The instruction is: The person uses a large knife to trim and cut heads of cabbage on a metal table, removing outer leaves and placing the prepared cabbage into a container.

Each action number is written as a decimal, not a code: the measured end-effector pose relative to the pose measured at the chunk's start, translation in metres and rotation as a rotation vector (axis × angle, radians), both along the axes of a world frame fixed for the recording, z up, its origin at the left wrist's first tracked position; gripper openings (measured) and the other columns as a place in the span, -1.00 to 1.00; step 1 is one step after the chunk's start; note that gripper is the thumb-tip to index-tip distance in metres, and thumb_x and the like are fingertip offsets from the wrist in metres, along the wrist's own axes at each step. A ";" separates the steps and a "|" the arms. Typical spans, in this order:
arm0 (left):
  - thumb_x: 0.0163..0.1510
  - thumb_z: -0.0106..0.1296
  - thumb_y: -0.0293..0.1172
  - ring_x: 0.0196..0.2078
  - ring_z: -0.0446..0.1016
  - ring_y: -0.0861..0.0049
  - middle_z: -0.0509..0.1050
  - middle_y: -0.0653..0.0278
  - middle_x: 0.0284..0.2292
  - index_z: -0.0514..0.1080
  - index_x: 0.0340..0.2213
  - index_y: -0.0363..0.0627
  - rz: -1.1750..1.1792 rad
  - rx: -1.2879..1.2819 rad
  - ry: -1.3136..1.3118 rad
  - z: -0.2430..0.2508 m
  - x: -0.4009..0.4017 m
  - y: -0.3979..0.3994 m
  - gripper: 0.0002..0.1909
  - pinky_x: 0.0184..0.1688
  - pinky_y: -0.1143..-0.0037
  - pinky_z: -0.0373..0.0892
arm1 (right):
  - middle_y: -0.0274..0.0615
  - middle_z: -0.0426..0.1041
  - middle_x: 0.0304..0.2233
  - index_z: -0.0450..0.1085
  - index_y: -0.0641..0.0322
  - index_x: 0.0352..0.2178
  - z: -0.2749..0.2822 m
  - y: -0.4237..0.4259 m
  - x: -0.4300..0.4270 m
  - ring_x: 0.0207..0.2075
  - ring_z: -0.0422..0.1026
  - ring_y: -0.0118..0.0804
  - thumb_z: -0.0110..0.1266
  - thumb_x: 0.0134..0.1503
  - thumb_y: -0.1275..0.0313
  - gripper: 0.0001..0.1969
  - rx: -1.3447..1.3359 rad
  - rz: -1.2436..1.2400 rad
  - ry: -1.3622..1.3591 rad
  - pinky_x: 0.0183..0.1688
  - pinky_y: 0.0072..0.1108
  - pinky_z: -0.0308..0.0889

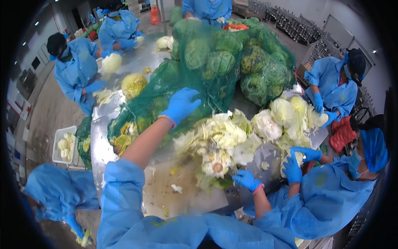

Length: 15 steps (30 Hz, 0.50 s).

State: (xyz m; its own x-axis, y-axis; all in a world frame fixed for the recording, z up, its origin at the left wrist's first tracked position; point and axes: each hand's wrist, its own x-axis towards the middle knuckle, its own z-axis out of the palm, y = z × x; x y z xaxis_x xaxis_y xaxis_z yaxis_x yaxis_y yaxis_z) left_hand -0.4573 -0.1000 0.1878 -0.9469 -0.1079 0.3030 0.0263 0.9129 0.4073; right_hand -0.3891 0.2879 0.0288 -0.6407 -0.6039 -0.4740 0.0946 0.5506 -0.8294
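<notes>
My left hand, in a blue glove, reaches over a green mesh sack of cabbages, its fingers partly spread; whether it pinches the mesh cannot be told. At the lower right my right hand, gloved in blue, rests close to the heap's near edge with fingers partly bent, and I see nothing in it. Between the hands lies a heap of loose cabbage leaves, with a cut cabbage stem end at its front. Whole trimmed cabbages lie right of the heap.
Co-workers in blue gowns stand around the metal table, several handling cabbages. A worn cutting board lies before me. More netted cabbages are piled at the back. A white crate of cabbage stands left; a person bends at lower left.
</notes>
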 end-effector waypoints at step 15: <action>0.07 -0.11 -0.21 -0.20 0.39 0.26 0.43 0.12 -0.31 0.40 -0.26 -0.08 0.086 0.529 0.498 -0.057 -0.184 -0.075 -0.73 -0.15 0.44 0.30 | -0.43 0.34 -0.62 0.43 0.23 -0.47 0.012 -0.007 -0.015 -0.62 0.24 -0.64 0.09 0.03 0.30 -0.81 -0.187 -0.191 -0.349 -0.57 -0.74 0.16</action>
